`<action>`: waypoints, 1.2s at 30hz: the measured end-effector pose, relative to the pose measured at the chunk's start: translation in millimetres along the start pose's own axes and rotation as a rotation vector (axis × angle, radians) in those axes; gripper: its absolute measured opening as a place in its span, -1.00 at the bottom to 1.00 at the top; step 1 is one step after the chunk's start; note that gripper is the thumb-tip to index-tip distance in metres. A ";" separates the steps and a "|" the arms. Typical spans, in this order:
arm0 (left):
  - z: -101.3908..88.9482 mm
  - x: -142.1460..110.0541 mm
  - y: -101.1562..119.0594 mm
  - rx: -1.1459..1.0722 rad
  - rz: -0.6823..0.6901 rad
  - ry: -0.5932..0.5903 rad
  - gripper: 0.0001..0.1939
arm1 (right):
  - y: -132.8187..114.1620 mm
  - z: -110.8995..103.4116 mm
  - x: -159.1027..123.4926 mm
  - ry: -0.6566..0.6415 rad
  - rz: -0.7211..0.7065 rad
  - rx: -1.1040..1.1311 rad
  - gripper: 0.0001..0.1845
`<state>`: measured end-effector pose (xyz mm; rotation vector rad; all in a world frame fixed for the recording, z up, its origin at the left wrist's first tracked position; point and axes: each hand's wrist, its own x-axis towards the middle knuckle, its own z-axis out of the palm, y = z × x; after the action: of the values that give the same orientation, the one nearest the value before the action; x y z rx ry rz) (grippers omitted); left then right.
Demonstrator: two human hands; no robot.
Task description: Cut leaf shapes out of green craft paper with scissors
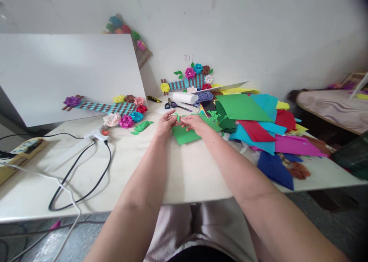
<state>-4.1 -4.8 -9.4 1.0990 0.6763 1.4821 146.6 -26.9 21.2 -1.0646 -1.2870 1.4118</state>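
Observation:
My left hand (166, 124) and my right hand (194, 123) come together over the middle of the table. Between their fingertips is a small green paper leaf (178, 117), pinched from both sides. Under my right hand lies a sheet of green paper (184, 136), partly covered by it. Several cut green leaves (142, 127) rest in a small pile left of my left hand. Green paper scraps (212, 116) are scattered just beyond my right hand. Behind the hands lie dark-handled scissors (170, 104) and a pen (184, 108).
Coloured paper sheets (244, 107) are heaped at the right. A flowered guitar-shaped decoration (100, 107) lies left, another (186, 84) leans on the wall. There are also a white roll (185, 97), purple yarn (204, 97), a cutter (154, 99) and a glue gun (97, 135) with its cord.

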 end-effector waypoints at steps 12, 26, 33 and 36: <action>1.4 -0.2 -1.3 0.002 -0.010 0.013 -0.49 | 1.6 1.2 -0.4 0.024 -0.007 0.001 -0.93; 1.7 0.8 -2.8 0.005 -0.003 -0.002 -0.49 | 5.0 1.4 2.0 0.039 -0.024 -0.009 -0.91; 5.6 -2.1 1.9 -0.014 -0.015 0.005 -0.47 | 1.7 6.6 -0.2 0.108 -0.081 -0.100 -0.85; 10.3 -5.3 6.7 0.011 -0.071 0.038 -0.51 | 3.8 6.6 3.6 0.183 -0.165 -0.286 -0.84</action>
<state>2.0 -13.1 -0.8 1.0472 0.7434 1.4427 139.2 -24.8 18.0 -1.2155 -1.4334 1.0036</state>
